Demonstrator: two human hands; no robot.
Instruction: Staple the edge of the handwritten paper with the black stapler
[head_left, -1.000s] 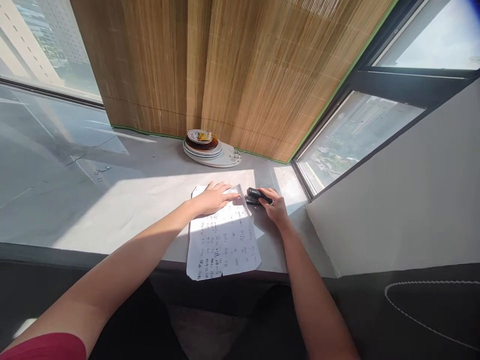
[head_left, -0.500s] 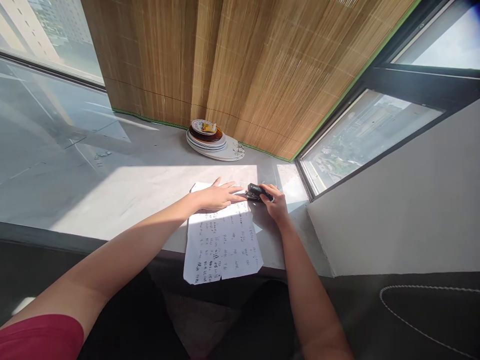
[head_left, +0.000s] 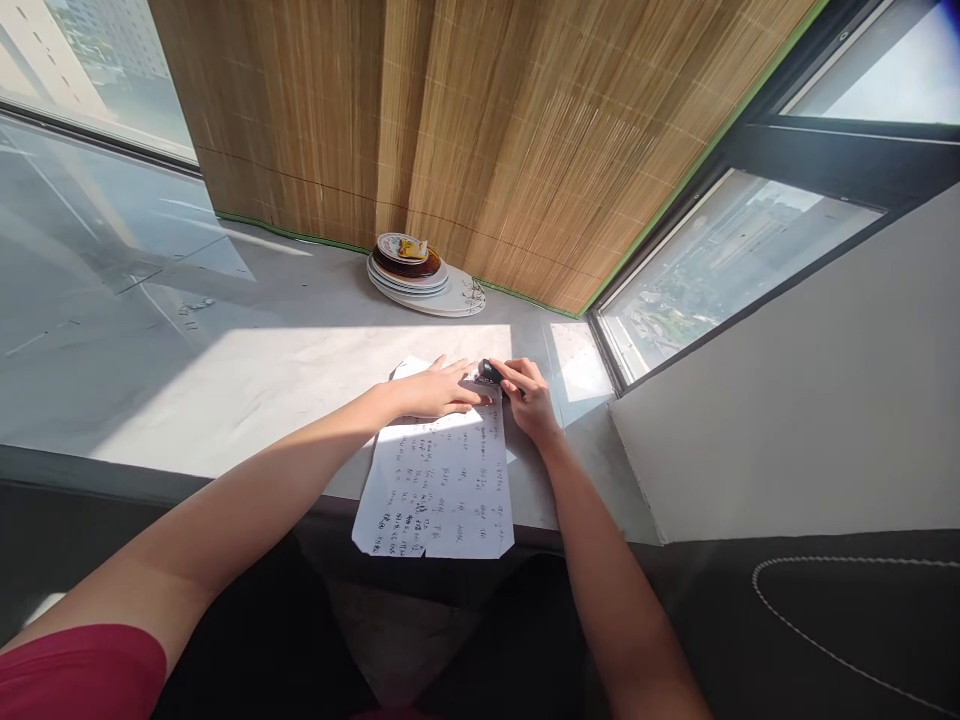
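Observation:
Handwritten sheets of paper [head_left: 450, 490] lie on the pale ledge, their near end reaching over its front edge. My left hand [head_left: 436, 390] rests flat on the upper part of the paper with its fingers spread toward the right. A black stapler [head_left: 490, 371] is in my right hand [head_left: 531, 398], its front end over the upper right part of the paper, close to my left fingertips. The fingers of my right hand wrap around the stapler and hide its rear part.
Behind the paper, a stack of plates [head_left: 427, 290] with a small yellow packet [head_left: 409, 249] on top stands against a bamboo blind [head_left: 480, 130]. Small bits of metal [head_left: 196, 306] lie on the ledge [head_left: 300, 370] at left. A white wall [head_left: 795, 400] rises at right.
My right hand has moved left with the stapler, whose front end is now over the paper's edge. The paper's near end has swung a little left. My left hand stays on the paper.

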